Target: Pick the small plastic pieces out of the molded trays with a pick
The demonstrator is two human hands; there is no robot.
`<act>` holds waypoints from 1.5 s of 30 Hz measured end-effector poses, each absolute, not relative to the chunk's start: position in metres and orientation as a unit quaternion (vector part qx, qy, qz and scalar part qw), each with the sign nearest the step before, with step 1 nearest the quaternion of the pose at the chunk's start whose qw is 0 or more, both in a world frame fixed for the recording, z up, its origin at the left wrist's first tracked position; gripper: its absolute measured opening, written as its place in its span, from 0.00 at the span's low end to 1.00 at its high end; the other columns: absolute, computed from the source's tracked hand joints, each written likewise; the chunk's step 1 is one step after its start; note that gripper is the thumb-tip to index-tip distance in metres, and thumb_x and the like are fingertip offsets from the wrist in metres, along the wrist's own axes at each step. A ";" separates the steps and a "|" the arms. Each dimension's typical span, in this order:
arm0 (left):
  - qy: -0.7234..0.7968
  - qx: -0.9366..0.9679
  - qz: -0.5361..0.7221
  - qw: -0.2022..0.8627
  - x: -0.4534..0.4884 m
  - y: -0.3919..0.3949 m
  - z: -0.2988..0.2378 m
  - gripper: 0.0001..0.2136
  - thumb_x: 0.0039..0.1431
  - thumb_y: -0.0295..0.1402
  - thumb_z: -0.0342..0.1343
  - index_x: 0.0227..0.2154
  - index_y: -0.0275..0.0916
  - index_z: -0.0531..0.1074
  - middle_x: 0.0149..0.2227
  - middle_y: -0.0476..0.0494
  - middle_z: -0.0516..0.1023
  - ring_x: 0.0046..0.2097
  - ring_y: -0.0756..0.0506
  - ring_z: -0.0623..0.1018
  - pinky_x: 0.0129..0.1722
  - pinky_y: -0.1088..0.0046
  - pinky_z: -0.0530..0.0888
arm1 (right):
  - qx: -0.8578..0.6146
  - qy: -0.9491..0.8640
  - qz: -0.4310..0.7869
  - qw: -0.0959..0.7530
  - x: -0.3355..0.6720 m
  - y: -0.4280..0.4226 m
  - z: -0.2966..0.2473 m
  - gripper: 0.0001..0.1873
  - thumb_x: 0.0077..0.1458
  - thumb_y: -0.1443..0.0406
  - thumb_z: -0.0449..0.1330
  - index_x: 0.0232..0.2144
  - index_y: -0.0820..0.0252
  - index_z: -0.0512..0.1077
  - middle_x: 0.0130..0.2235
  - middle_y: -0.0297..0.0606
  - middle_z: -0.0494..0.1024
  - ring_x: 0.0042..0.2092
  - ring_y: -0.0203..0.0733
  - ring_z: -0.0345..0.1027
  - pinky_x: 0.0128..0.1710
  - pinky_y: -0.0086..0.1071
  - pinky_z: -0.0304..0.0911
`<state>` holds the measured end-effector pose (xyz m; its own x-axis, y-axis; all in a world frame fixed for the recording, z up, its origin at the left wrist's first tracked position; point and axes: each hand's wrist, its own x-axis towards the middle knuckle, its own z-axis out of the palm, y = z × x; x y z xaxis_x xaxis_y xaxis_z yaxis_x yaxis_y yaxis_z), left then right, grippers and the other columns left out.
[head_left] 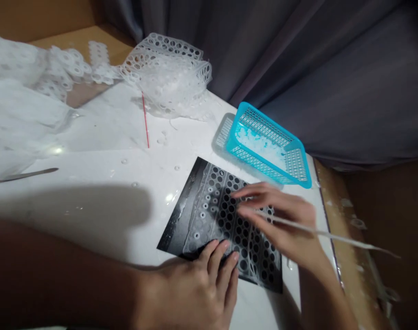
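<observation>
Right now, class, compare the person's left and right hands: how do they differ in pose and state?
The left hand lies palm down, its fingers over the near edge of the dark sheet; the right hand has its fingers drawn together above it. The right hand holds a slim pale tool; the left hand shows nothing held. Both hands are bare.

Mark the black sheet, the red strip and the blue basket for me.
Black sheet (184,208): head view, on its left part.
Red strip (145,120): head view, on its middle.
Blue basket (306,180): head view, on its rim's right corner.
</observation>
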<state>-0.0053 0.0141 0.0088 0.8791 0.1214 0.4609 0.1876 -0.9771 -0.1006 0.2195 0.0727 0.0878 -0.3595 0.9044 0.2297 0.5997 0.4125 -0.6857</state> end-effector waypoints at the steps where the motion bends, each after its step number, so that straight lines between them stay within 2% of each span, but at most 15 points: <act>1: -0.080 -0.967 -0.233 0.068 -0.005 0.014 0.010 0.20 0.70 0.36 0.54 0.56 0.28 0.79 0.55 0.26 0.83 0.53 0.28 0.85 0.53 0.48 0.78 | -0.441 -0.787 0.317 0.293 0.211 0.066 0.083 0.03 0.65 0.68 0.69 0.37 0.54 0.82 0.46 0.40 0.87 0.48 0.47 0.81 0.50 0.43 0.77; 4: -0.078 -0.971 -0.219 0.053 -0.005 0.013 0.012 0.19 0.70 0.35 0.54 0.55 0.27 0.80 0.45 0.29 0.86 0.41 0.35 0.86 0.41 0.56 0.80 | -0.351 -0.781 0.435 0.278 0.196 0.055 0.064 0.03 0.66 0.69 0.68 0.39 0.56 0.83 0.45 0.41 0.87 0.46 0.45 0.81 0.49 0.41 0.77; 6: -0.081 -0.974 -0.207 0.047 -0.004 0.012 0.014 0.19 0.69 0.34 0.55 0.55 0.26 0.80 0.40 0.31 0.86 0.38 0.37 0.85 0.36 0.59 0.78 | -0.327 -0.779 0.460 0.273 0.193 0.053 0.052 0.04 0.67 0.69 0.67 0.40 0.57 0.83 0.48 0.43 0.87 0.48 0.45 0.81 0.51 0.41 0.77; 10: -0.084 -0.974 -0.206 0.053 -0.002 0.009 0.015 0.20 0.68 0.36 0.57 0.55 0.27 0.80 0.42 0.29 0.86 0.42 0.34 0.86 0.38 0.57 0.78 | -0.334 -0.779 0.456 0.271 0.195 0.053 0.038 0.05 0.67 0.69 0.66 0.41 0.57 0.83 0.52 0.43 0.87 0.52 0.46 0.79 0.53 0.41 0.75; 18: -0.087 -0.972 -0.214 0.053 -0.003 0.011 0.016 0.19 0.67 0.34 0.57 0.54 0.28 0.81 0.42 0.30 0.87 0.40 0.35 0.86 0.37 0.58 0.78 | -0.329 -0.786 0.446 0.272 0.195 0.051 0.034 0.05 0.68 0.70 0.66 0.43 0.56 0.82 0.52 0.43 0.86 0.51 0.45 0.80 0.55 0.43 0.75; 21: -0.089 -0.971 -0.217 0.052 -0.003 0.010 0.015 0.19 0.68 0.34 0.57 0.54 0.28 0.81 0.42 0.31 0.87 0.42 0.36 0.86 0.39 0.57 0.79 | -0.325 -0.798 0.434 0.263 0.195 0.054 0.038 0.06 0.68 0.69 0.65 0.44 0.57 0.82 0.52 0.43 0.86 0.52 0.45 0.80 0.55 0.42 0.76; 24: -0.091 -0.971 -0.216 0.046 -0.002 0.011 0.016 0.19 0.68 0.34 0.57 0.55 0.28 0.80 0.42 0.32 0.87 0.41 0.36 0.86 0.41 0.56 0.79 | -0.302 -0.834 0.400 0.229 0.194 0.057 0.046 0.07 0.70 0.68 0.63 0.45 0.59 0.81 0.52 0.45 0.85 0.54 0.46 0.79 0.53 0.41 0.79; 27: -0.095 -0.972 -0.212 0.040 -0.003 0.011 0.017 0.17 0.67 0.34 0.58 0.51 0.27 0.80 0.38 0.33 0.86 0.34 0.39 0.84 0.34 0.59 0.77 | -0.271 -0.892 0.311 0.183 0.192 0.055 0.055 0.09 0.72 0.69 0.60 0.46 0.61 0.81 0.52 0.47 0.86 0.54 0.48 0.79 0.52 0.42 0.81; 31: -0.107 -0.967 -0.230 0.013 -0.004 0.010 0.016 0.07 0.61 0.29 0.58 0.38 0.32 0.78 0.28 0.40 0.81 0.24 0.45 0.75 0.21 0.66 0.63 | -0.241 -0.945 0.160 0.152 0.188 0.049 0.058 0.09 0.69 0.74 0.60 0.39 0.61 0.80 0.53 0.51 0.85 0.53 0.53 0.81 0.49 0.46 0.83; 33: -0.098 -0.967 -0.235 -0.003 -0.005 0.008 0.014 0.03 0.59 0.27 0.58 0.34 0.35 0.76 0.24 0.44 0.77 0.20 0.47 0.70 0.18 0.68 0.57 | -0.218 -0.959 0.115 0.139 0.187 0.047 0.056 0.10 0.69 0.73 0.59 0.36 0.60 0.79 0.55 0.52 0.84 0.51 0.53 0.81 0.47 0.46 0.83; 35: -0.086 -0.969 -0.232 -0.014 -0.005 0.008 0.012 0.03 0.60 0.26 0.57 0.32 0.36 0.74 0.21 0.46 0.74 0.19 0.49 0.67 0.18 0.68 0.56 | -0.201 -0.966 0.091 0.136 0.187 0.047 0.053 0.11 0.69 0.73 0.58 0.35 0.60 0.78 0.55 0.53 0.84 0.49 0.53 0.81 0.44 0.45 0.83; 37: -0.084 -0.970 -0.228 -0.010 -0.004 0.008 0.012 0.03 0.61 0.26 0.57 0.33 0.35 0.76 0.22 0.45 0.76 0.20 0.48 0.70 0.19 0.68 0.59 | -0.204 -0.964 0.091 0.144 0.188 0.048 0.050 0.11 0.69 0.73 0.58 0.35 0.61 0.78 0.54 0.55 0.84 0.47 0.52 0.81 0.42 0.44 0.83; 39: -0.090 -0.971 -0.222 0.008 -0.003 0.010 0.014 0.07 0.63 0.28 0.57 0.39 0.30 0.79 0.27 0.39 0.81 0.25 0.45 0.76 0.23 0.67 0.65 | -0.220 -0.956 0.115 0.158 0.191 0.051 0.046 0.11 0.69 0.74 0.57 0.35 0.61 0.77 0.54 0.54 0.84 0.45 0.51 0.80 0.40 0.43 0.82; 42: -0.095 -0.970 -0.222 0.035 -0.002 0.012 0.017 0.16 0.66 0.32 0.58 0.50 0.25 0.80 0.39 0.31 0.86 0.36 0.37 0.85 0.33 0.60 0.76 | -0.254 -0.929 0.198 0.181 0.194 0.057 0.038 0.10 0.71 0.74 0.57 0.42 0.60 0.77 0.57 0.50 0.83 0.46 0.49 0.79 0.41 0.43 0.81; 45: -0.090 -0.968 -0.227 0.051 -0.002 0.012 0.019 0.18 0.68 0.33 0.58 0.54 0.26 0.80 0.49 0.28 0.86 0.46 0.32 0.86 0.43 0.54 0.79 | -0.290 -0.877 0.305 0.231 0.193 0.065 0.032 0.09 0.72 0.72 0.57 0.46 0.58 0.76 0.55 0.47 0.83 0.48 0.46 0.80 0.44 0.40 0.80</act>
<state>-0.0020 0.0124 0.0189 0.8811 0.1510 0.4482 0.1973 -0.9786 -0.0583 0.1930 0.0647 0.0320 -0.7257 0.6492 0.2277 0.3676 0.6456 -0.6693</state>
